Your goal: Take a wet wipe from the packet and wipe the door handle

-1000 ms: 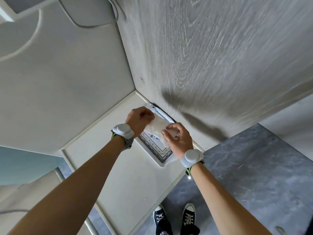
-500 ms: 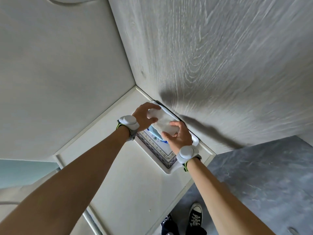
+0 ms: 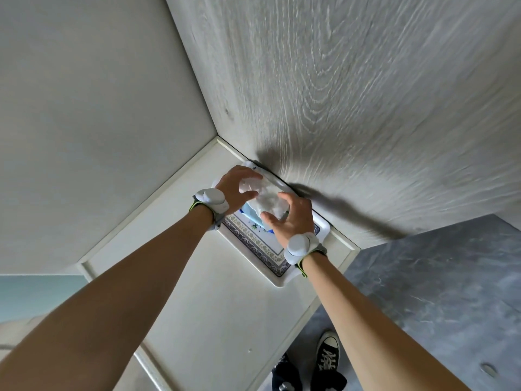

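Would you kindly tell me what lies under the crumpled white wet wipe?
A light-blue packet shows beneath it, lying on the white rectangular tray with a patterned border. The crumpled white wet wipe, left hand and right hand cover most of the packet.

The wet wipe (image 3: pixel 263 197) is white, thin and crumpled into a loose wad. It is held up between the two hands. The left hand (image 3: pixel 234 187) curls over its far end, fingers on top and thumb beneath. The right hand (image 3: pixel 296 218) pinches its near end between thumb and bent fingers. The wad spans the short gap between the two grips, its middle puffed and creased.

The packet (image 3: pixel 249 214) lies flat directly under the grip. A pale blue patch of its top shows below the wipe, between the two wrists. The hands hide most of it, and whether the wipe still touches its opening cannot be told.
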### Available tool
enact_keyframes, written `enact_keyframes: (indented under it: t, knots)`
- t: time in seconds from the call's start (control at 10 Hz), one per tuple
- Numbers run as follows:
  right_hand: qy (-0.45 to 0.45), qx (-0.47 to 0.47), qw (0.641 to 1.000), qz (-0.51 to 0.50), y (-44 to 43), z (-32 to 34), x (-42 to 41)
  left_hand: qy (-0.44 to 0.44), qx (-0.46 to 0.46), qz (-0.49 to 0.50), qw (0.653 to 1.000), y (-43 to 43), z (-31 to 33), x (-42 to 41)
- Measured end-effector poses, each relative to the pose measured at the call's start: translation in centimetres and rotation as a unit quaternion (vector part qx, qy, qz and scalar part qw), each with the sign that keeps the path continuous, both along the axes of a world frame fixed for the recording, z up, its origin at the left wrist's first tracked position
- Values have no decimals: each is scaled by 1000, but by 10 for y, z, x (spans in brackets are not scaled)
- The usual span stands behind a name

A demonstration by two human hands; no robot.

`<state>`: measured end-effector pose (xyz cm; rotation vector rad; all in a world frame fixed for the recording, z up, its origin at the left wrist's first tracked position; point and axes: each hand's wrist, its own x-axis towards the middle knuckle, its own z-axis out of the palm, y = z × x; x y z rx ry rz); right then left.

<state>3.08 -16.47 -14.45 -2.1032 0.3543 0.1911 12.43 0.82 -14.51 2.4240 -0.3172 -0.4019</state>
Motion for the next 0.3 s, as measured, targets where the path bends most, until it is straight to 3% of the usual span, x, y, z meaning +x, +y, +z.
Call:
enact_keyframes:
  t: [0.3]
  knots:
    - [27,-33,999,-19,-17,29,-24,-6,22,42,999,6,35,-24]
